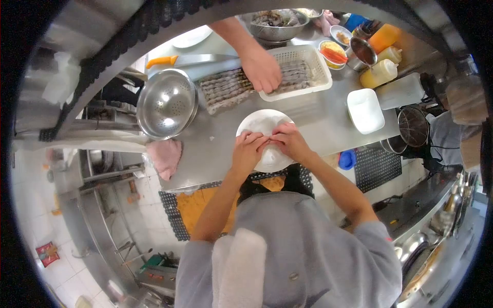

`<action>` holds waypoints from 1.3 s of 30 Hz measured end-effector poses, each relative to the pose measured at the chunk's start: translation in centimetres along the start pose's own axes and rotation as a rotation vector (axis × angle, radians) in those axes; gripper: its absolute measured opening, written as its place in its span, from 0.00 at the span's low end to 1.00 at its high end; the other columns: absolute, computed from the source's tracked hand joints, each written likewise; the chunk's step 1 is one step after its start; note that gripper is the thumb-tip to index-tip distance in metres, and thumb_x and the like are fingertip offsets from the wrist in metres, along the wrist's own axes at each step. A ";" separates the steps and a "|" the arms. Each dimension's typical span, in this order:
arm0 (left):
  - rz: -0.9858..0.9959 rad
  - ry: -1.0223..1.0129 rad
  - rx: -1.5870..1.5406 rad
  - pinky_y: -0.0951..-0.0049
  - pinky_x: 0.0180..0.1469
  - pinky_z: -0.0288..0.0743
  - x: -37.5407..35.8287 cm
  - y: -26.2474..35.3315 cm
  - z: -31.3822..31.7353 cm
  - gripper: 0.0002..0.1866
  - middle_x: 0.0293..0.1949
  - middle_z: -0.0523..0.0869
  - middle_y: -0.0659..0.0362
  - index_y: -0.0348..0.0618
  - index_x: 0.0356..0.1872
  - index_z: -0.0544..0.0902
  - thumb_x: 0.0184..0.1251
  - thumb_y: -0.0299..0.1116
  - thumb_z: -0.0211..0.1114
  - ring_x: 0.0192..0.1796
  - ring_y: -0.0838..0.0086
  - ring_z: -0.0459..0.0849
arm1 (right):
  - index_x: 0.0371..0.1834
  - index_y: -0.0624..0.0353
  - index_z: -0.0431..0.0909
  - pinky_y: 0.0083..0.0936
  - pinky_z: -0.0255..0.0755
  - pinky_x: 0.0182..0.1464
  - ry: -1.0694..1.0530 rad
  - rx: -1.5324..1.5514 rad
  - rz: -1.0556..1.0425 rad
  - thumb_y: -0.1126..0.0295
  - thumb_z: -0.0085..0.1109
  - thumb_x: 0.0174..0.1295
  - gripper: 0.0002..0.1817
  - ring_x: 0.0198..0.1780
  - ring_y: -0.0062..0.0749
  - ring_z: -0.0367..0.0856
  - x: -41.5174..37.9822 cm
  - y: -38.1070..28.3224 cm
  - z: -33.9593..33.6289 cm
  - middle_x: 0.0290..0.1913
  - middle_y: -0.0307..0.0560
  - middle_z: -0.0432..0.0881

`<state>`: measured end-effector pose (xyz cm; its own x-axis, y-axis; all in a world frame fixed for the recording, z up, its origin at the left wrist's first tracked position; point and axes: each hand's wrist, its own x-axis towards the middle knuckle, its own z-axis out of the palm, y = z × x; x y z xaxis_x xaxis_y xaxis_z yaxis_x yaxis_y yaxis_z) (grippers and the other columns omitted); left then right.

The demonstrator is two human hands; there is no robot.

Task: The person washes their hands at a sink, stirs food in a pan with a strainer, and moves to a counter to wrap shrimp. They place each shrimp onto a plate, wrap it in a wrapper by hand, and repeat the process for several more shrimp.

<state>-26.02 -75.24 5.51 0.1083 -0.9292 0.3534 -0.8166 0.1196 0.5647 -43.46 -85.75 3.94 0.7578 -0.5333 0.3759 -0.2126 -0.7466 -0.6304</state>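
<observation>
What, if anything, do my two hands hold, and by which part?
It cannot be told: the left hand and right hand meet over the round white dish, hiding anything between them.

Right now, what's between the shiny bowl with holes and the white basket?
In the head view, rows of grey, shrimp-like food lie there, with another person's hand at the basket.

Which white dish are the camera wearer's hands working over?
The round white dish, beneath the left hand and right hand. The squarish white dish to its right and the white plate farther back have no hands over them.
</observation>
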 end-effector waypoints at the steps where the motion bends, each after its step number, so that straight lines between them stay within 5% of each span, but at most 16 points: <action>1: 0.016 -0.004 0.041 0.60 0.54 0.75 -0.2 0.0 0.2 0.09 0.44 0.87 0.65 0.49 0.40 0.90 0.59 0.36 0.73 0.49 0.62 0.81 | 0.38 0.55 0.86 0.39 0.72 0.52 -0.005 0.003 0.004 0.70 0.73 0.52 0.10 0.46 0.44 0.79 0.2 0.0 -0.1 0.43 0.42 0.83; 32: 0.036 -0.045 0.079 0.62 0.49 0.71 2.1 2.5 2.8 0.07 0.39 0.88 0.69 0.54 0.35 0.90 0.56 0.38 0.74 0.47 0.68 0.82 | 0.30 0.49 0.87 0.40 0.65 0.59 0.046 -0.281 -0.025 0.67 0.69 0.48 0.05 0.52 0.33 0.76 -1.4 1.0 -3.5 0.39 0.33 0.80; 39: -0.124 -0.043 0.019 0.61 0.58 0.73 1.7 1.4 -0.4 0.13 0.43 0.89 0.64 0.50 0.43 0.90 0.58 0.39 0.74 0.51 0.65 0.82 | 0.39 0.49 0.87 0.42 0.65 0.61 0.021 -0.370 0.013 0.67 0.72 0.49 0.12 0.54 0.35 0.75 -1.1 0.1 -3.5 0.44 0.34 0.79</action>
<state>-26.70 -76.52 7.23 0.1853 -0.9506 0.2492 -0.8089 -0.0036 0.5879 -46.48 -86.68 5.88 0.7415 -0.5490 0.3857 -0.4337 -0.8308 -0.3487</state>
